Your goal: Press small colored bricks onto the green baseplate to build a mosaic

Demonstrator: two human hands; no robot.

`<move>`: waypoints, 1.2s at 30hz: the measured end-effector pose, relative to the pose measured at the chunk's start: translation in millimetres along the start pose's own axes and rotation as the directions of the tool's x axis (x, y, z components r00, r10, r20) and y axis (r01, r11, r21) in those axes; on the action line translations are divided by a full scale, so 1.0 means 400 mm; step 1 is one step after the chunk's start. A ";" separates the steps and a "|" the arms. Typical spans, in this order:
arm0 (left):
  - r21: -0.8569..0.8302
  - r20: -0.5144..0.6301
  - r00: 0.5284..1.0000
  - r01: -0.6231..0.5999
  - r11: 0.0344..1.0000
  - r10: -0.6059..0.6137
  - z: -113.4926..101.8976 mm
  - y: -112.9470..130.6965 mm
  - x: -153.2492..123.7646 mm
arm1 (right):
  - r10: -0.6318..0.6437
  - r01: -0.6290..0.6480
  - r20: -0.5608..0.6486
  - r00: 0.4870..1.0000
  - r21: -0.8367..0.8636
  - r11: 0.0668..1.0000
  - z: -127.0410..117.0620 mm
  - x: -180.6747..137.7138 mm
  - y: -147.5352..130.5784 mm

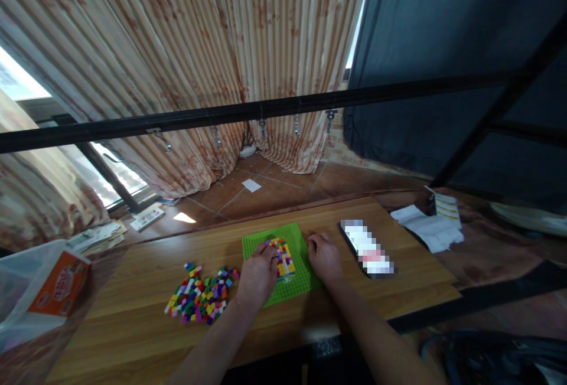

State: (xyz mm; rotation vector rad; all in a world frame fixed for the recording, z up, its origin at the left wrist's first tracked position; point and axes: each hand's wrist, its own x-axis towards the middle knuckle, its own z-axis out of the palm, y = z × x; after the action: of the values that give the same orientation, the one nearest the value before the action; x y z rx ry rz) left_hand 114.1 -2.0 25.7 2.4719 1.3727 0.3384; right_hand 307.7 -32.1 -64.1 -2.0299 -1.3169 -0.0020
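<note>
A green studded baseplate [264, 297] lies on the wooden table, bearing a flat patch of small multicoloured building bricks [286, 260], mostly yellow at its near end. My left hand [260, 271] is over the left side of this patch. Its fingers are bent and pressed together at the bricks; whatever they pinch is too small or hidden. My right hand [325, 257] rests at the baseplate's right edge with curled fingers, and the inside of that hand cannot be seen. Left of the plate, a loose pile of coloured bricks [204, 296] is spread on the table.
A phone [365, 249] lies on the table [146, 281] to the right. Crumpled white paper [427, 228] is beyond the right edge. At the left stands a translucent bin [26, 267] with an orange box [59, 284]. A black bar [239, 113] with clips crosses before the curtains.
</note>
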 end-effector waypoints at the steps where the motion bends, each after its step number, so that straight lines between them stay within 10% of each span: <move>1: -0.001 0.003 1.000 -0.001 1.000 0.001 -0.001 0.001 0.000 | 0.000 0.000 0.000 1.000 0.001 1.000 0.000 0.000 0.000; 10: 0.115 0.058 0.998 -0.024 0.993 0.017 0.034 -0.004 -0.016 | -0.004 0.004 -0.008 1.000 -0.006 1.000 0.000 -0.003 0.001; 18: 0.152 -0.213 0.969 -0.097 0.984 0.128 0.092 -0.028 -0.072 | -0.042 0.042 -0.024 0.999 -0.008 0.999 0.003 -0.007 0.012; 25: 0.230 -0.206 0.961 -0.135 0.964 0.183 0.098 -0.030 -0.079 | -0.052 0.052 -0.019 0.998 -0.030 0.998 0.006 -0.009 0.024; 36: 0.065 -0.213 0.970 -0.106 0.992 0.117 0.075 -0.035 -0.132 | -0.086 0.088 0.017 0.996 -0.154 0.984 0.007 -0.006 0.049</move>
State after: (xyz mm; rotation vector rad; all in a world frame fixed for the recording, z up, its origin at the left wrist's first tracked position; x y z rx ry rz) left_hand 86.0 -44.2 -10.6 2.6270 1.3403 0.6203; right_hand 321.2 -37.1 -78.0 -2.1016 -1.4503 -0.1380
